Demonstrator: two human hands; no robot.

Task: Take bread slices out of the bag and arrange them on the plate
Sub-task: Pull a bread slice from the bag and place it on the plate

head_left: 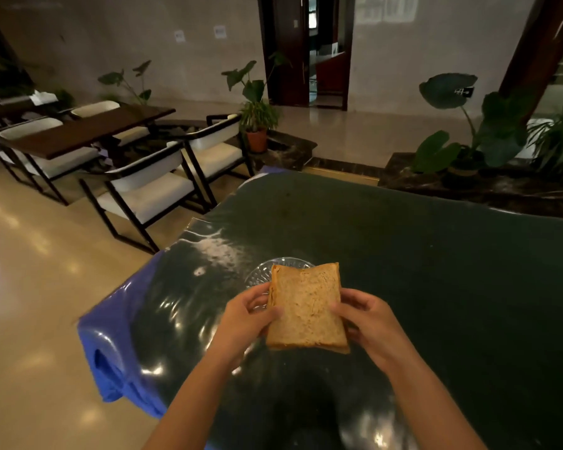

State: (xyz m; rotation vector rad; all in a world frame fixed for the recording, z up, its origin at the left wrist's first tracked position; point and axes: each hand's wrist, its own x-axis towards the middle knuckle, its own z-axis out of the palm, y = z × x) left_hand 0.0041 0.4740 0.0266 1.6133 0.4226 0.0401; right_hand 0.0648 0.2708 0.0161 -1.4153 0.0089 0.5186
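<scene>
Holding the bread (306, 310) by its side edges, left hand (241, 319) and right hand (369, 319) each close fingers and thumb on it. It hangs above the near rim of the glass plate (264, 271), which lies just beyond the fingertips; its long axis points away from the person, and both hands sit equally near. Brown crust frames a pale, speckled crumb, seemingly several stacked slices. No bag is visible.

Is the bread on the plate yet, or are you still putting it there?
Not yet. Both hands, left and right, hold bread above the table, in front of the glass plate. The visible part of the plate looks bare. No bag is in view. Laying the bread down is left.
</scene>
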